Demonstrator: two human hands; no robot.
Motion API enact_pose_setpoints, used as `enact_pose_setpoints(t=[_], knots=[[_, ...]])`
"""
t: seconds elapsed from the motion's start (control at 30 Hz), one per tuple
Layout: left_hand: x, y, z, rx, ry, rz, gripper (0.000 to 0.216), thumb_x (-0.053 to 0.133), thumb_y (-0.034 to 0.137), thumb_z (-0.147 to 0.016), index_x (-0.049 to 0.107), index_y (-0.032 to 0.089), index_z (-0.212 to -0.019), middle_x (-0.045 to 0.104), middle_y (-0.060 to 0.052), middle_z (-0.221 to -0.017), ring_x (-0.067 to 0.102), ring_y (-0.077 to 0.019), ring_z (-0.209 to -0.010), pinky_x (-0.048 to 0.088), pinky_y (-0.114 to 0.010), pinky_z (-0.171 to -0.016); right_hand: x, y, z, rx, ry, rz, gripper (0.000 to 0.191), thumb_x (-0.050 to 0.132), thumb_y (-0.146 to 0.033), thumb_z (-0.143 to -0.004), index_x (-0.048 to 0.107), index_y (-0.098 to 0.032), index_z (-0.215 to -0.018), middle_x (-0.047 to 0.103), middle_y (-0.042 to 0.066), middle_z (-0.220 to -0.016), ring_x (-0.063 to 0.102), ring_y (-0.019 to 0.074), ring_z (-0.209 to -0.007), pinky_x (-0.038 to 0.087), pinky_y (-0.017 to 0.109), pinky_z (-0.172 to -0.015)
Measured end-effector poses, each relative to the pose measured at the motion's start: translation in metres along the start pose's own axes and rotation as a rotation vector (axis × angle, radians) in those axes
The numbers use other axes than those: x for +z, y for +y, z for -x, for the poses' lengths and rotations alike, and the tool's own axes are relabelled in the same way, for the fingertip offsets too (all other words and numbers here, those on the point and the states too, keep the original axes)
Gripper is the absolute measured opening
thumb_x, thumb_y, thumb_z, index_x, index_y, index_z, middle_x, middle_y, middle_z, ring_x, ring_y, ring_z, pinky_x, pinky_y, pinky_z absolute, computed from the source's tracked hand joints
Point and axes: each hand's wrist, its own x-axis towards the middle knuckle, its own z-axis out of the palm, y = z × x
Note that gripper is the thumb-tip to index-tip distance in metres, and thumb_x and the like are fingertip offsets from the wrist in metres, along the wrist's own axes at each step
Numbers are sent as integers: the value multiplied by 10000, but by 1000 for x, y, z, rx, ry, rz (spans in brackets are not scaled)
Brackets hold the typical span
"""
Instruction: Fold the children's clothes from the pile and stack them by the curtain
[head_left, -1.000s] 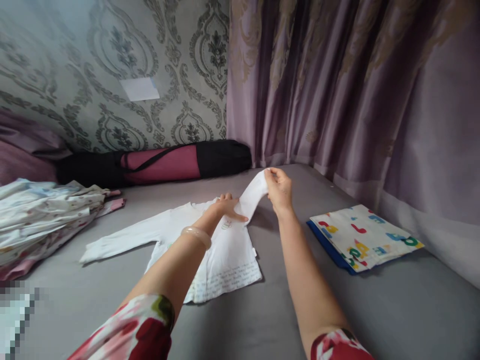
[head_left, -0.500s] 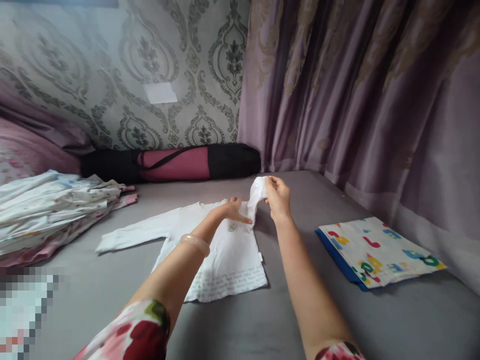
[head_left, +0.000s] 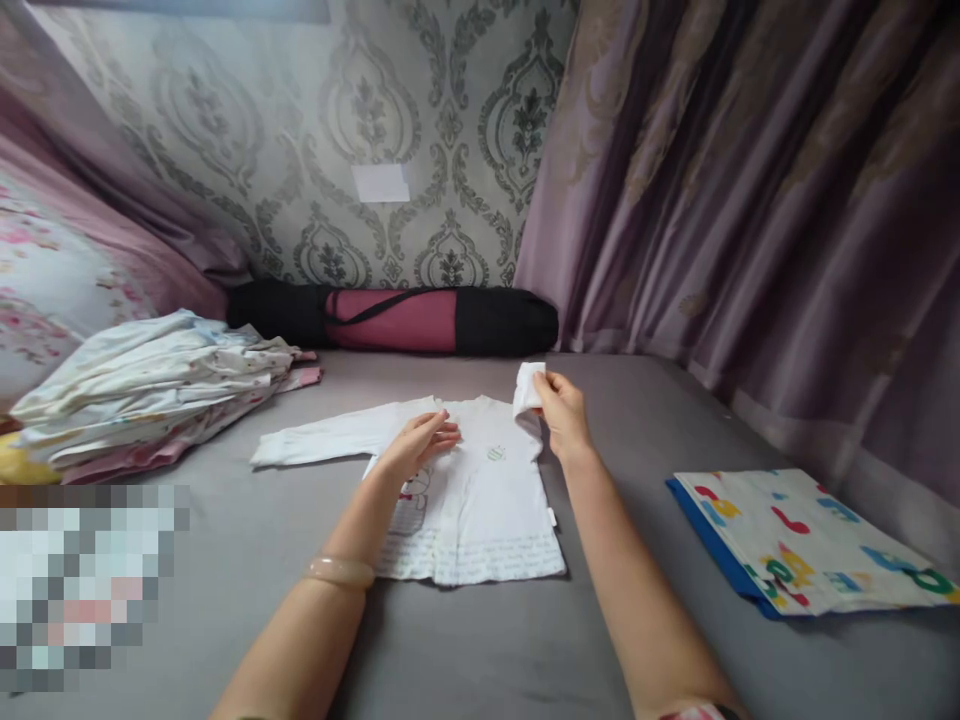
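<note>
A small white long-sleeved shirt (head_left: pixel 495 510) lies spread on the grey bed sheet (head_left: pixel 480 650), with printed lettering along its hem and small prints on the chest. My right hand (head_left: pixel 564 412) pinches the cuff of the sleeve on the right and holds it raised and bent up from the shoulder. Over the chest of the shirt is my left hand (head_left: pixel 421 442), fingers stretched out and thumb apart, with nothing gripped. Whether it touches the cloth I cannot tell. The other sleeve lies stretched out flat to the left.
To the right lies a folded cloth with colourful letters (head_left: pixel 810 540) and a blue underside. A pile of crumpled clothes (head_left: pixel 172 380) is at the left, beside a floral pillow (head_left: pixel 60 270). A black and maroon long bag (head_left: pixel 394 320) rests along the wall; purple curtains (head_left: pixel 675 200) hang at right.
My left hand has moved left across the shirt, away from the shoulder of the raised sleeve. My right hand still holds the cuff. The view has turned left.
</note>
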Motion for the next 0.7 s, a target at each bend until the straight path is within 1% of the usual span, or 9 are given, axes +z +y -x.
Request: enact_pose_setpoints(t=[0.1, 0.13, 0.23, 0.27, 0.3, 0.37, 0.47, 0.57, 0.7], knots=[[2, 2, -2, -71, -5, 110, 421, 501, 491, -917, 534, 99, -1067, 670, -164, -959, 686, -214, -869, 540, -359, -864, 20, 17, 12, -89, -102, 70, 406, 606, -511, -738, 667, -168, -947, 707, 37, -860, 644, 164, -742, 492, 228, -564], [3, 3, -3, -89, -9, 129, 461, 442, 521, -931, 531, 94, -1080, 673, -171, -960, 686, -225, -881, 537, -367, -867, 26, 23, 17, -100, -185, 98, 405, 599, -514, -756, 674, -174, -962, 713, 44, -896, 654, 171, -785, 511, 243, -612], [5, 5, -4, -103, -55, 125, 559, 307, 586, -943, 570, 108, -1065, 688, -157, -937, 682, -243, -900, 541, -376, -831, 36, 38, 28, -45, -543, 160, 388, 611, -502, -794, 688, -200, -1024, 719, 62, -1026, 661, 186, -968, 517, 293, -819], [5, 4, -4, -96, -86, 110, 573, 297, 603, -937, 589, 122, -1047, 693, -145, -924, 680, -249, -904, 543, -378, -808, 37, 40, 30, -12, -631, 168, 382, 608, -493, -811, 685, -205, -1050, 710, 70, -1078, 647, 188, -1033, 497, 305, -882], [4, 3, -5, -86, -116, 91, 565, 323, 614, -923, 606, 136, -1028, 697, -133, -914, 678, -255, -907, 544, -377, -785, 36, 41, 30, 18, -673, 171, 374, 593, -485, -835, 679, -207, -1071, 698, 79, -1125, 630, 187, -1083, 475, 315, -929], [2, 0, -6, -55, -130, 36, 488, 488, 602, -858, 618, 154, -1002, 702, -112, -912, 673, -259, -912, 539, -363, -753, 29, 39, 24, 63, -634, 170, 354, 545, -465, -884, 665, -200, -1086, 679, 96, -1175, 616, 185, -1120, 454, 335, -965], [-2, -7, -8, -14, 3, -101, 433, 727, 465, -698, 610, 168, -991, 699, -78, -940, 663, -234, -911, 514, -310, -725, 10, 31, 7, 100, -435, 139, 333, 467, -424, -939, 649, -173, -1058, 682, 124, -1162, 646, 181, -1068, 483, 334, -920], [-3, -11, -9, 11, 84, -166, 498, 760, 395, -630, 608, 188, -1058, 689, -52, -955, 649, -216, -901, 490, -281, -697, -12, 28, -12, 100, -210, 83, 349, 403, -412, -963, 637, -160, -1019, 695, 139, -1122, 677, 174, -993, 515, 299, -844], [-2, -9, -12, 180, 17, -71, 684, 763, 410, -600, 557, 189, -1214, 677, -56, -1026, 630, -204, -908, 477, -284, -746, -29, 38, -27, 71, -28, 180, 366, 362, -387, -965, 635, -152, -1030, 698, 145, -1105, 683, 172, -964, 521, 284, -809]])
